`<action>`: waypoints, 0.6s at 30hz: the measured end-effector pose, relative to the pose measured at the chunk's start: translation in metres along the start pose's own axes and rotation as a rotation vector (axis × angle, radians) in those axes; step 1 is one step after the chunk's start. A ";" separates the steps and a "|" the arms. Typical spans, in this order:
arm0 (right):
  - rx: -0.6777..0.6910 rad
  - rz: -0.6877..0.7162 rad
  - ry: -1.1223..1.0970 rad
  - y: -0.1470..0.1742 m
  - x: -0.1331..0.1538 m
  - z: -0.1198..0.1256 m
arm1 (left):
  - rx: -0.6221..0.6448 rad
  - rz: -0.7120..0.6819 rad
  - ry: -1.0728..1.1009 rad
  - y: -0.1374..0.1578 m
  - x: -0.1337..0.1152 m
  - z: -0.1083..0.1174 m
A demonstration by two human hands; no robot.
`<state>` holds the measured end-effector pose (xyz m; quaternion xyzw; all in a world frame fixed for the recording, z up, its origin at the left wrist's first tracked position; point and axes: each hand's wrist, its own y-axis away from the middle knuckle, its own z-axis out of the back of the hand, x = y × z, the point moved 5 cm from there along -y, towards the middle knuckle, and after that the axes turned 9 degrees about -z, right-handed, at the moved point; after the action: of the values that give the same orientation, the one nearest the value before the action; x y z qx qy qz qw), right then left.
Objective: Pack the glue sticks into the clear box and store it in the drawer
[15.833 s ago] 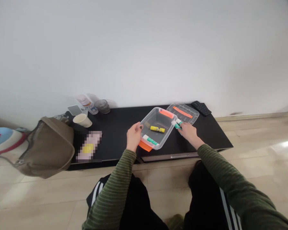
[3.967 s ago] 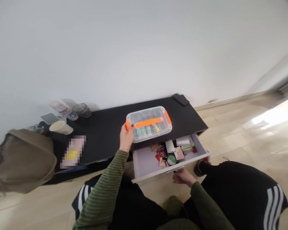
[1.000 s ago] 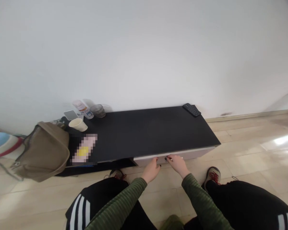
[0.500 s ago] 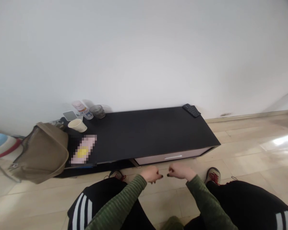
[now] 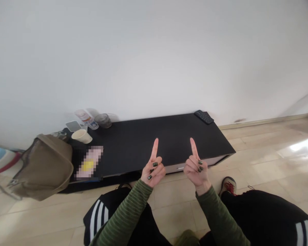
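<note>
My left hand point(image 5: 154, 169) is raised over the front edge of a low black cabinet point(image 5: 138, 143), palm side toward me. Its index finger points up while the other fingers curl into the palm; nothing is held. Beside it, a short gap to the right, my right hand point(image 5: 196, 167) makes the same shape, its index finger stretched out and its grip bare. Both hands appear to hover in front of the cabinet top. Behind them, partly covered, is a pale drawer front point(image 5: 214, 161). A dark folded keyboard point(image 5: 204, 117) lies at the cabinet's back right corner.
On the cabinet's left end stand a paper cup point(image 5: 82, 136), a spray can point(image 5: 87, 119), a dark glass jar point(image 5: 103, 120) and a small white-framed panel point(image 5: 73, 126). A blurred pink item point(image 5: 92, 157) lies near a brown bag point(image 5: 45, 165). The wall point(image 5: 154, 61) rises behind.
Both hands have risen from below the cabinet's front edge to over it and moved slightly apart. Their index fingers, bent toward each other before, now point upward.
</note>
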<state>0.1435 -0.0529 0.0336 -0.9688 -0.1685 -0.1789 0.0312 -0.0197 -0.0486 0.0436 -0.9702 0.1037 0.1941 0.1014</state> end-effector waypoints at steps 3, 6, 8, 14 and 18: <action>0.023 -0.028 -0.060 0.002 0.001 0.006 | -0.007 0.013 -0.027 -0.002 0.001 -0.001; 0.003 -0.085 -0.049 0.007 -0.003 0.028 | -0.024 0.033 -0.062 -0.003 0.003 0.001; -0.094 -0.181 -0.010 0.010 -0.014 0.057 | -0.069 0.057 -0.110 -0.001 0.008 0.003; -0.735 -0.499 0.113 0.031 -0.057 0.188 | 0.097 0.292 -0.394 0.053 0.037 -0.052; -0.955 -0.429 0.149 0.034 -0.059 0.242 | 0.549 0.453 -0.322 0.107 0.062 -0.127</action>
<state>0.1843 -0.0746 -0.2139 -0.8035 -0.2598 -0.3067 -0.4391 0.0555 -0.1910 0.1168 -0.8167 0.3461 0.3263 0.3267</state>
